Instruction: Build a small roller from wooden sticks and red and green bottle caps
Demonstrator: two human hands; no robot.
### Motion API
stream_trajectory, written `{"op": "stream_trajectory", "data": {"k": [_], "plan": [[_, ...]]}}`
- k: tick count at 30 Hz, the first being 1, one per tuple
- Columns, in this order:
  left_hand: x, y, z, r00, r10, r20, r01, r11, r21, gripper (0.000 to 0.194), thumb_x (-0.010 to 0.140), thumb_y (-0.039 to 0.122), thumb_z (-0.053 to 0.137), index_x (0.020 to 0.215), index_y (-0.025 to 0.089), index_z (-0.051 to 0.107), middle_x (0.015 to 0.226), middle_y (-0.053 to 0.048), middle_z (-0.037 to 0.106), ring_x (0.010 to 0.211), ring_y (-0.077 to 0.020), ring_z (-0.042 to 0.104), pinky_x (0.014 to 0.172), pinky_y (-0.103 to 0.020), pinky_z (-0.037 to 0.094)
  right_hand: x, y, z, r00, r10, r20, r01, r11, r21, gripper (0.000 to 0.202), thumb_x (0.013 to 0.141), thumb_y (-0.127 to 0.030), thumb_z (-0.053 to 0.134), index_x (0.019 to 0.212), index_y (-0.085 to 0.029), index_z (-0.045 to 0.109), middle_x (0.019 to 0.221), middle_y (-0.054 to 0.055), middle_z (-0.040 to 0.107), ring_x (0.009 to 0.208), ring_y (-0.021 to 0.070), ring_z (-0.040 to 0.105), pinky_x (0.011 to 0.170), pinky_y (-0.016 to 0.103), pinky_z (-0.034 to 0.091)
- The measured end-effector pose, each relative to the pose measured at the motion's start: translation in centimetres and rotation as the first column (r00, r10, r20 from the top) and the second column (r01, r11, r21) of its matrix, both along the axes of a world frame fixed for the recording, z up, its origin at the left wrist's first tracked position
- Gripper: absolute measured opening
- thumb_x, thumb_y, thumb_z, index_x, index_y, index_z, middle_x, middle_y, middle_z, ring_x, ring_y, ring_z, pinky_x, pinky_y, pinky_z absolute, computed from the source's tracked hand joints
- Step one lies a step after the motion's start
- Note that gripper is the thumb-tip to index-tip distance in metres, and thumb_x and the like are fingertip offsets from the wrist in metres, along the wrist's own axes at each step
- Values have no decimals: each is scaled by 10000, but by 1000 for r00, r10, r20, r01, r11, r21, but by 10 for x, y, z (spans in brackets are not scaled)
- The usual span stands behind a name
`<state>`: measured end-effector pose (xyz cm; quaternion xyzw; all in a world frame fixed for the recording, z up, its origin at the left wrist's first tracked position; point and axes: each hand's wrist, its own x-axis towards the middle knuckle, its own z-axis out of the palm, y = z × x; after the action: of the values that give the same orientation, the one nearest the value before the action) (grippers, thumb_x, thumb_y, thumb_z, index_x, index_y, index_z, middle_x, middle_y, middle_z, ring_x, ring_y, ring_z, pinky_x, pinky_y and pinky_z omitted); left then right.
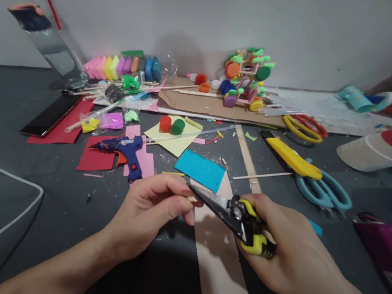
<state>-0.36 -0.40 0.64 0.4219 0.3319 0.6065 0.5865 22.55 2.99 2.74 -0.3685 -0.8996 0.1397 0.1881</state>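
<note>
My right hand [297,250] is wrapped round the handles of black and yellow snips [226,207], their blades pointing left. Thumb and fingertips of my left hand [160,207] pinch a tiny pale piece [192,198], perhaps a stick end; most of it is hidden. The blade tips lie right at those fingertips. Below both hands a strip of beige card [217,264] lies on the dark table, and a blue rectangle of card [200,169] covers part of the surface just beyond it.
A blue glue gun [129,153] rests left on pink and red paper. Farther right are a yellow cutter knife [291,156], blue-handled scissors [326,189] and a paper cup [363,151]. Small wheeled models [249,79] stand at the back, a water bottle [55,53] back left.
</note>
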Motion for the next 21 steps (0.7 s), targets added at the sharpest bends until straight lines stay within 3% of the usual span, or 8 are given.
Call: {"op": "stream_trajectory", "data": {"k": [3,8,18,21], "plan": [[-1,1,0,999,-30,39,30,1000,4,50,891,196,734,869,219,774,705,24,724,647,-59,674,684,-140,544,-2,0,-1,1000,-12,-23,10,997,-77,114,881,-310,568,932,-227,509,704,-7,622,564,161,587,492,250,444],[2,0,-2,993,-25,111,25,1000,-4,97,868,163,751,885,251,788,769,39,705,666,-44,700,666,-113,564,-3,0,0,1000,1,14,-1,999,-43,220,909,-411,556,969,-201,531,758,38,661,608,196,628,529,292,482],[5,-2,0,999,39,37,-40,999,12,83,863,146,750,838,217,784,719,33,710,649,-48,688,685,-114,564,-2,0,-2,999,-14,41,10,995,97,86,874,-293,474,888,-216,511,620,-1,598,474,180,556,420,273,393],[5,-2,1,996,83,21,-83,996,31,132,859,110,742,841,232,789,730,39,731,659,-50,688,697,-118,561,-3,-1,-3,1000,-28,4,28,999,42,68,867,-277,504,901,-218,506,640,-11,603,491,162,561,438,255,404]]}}
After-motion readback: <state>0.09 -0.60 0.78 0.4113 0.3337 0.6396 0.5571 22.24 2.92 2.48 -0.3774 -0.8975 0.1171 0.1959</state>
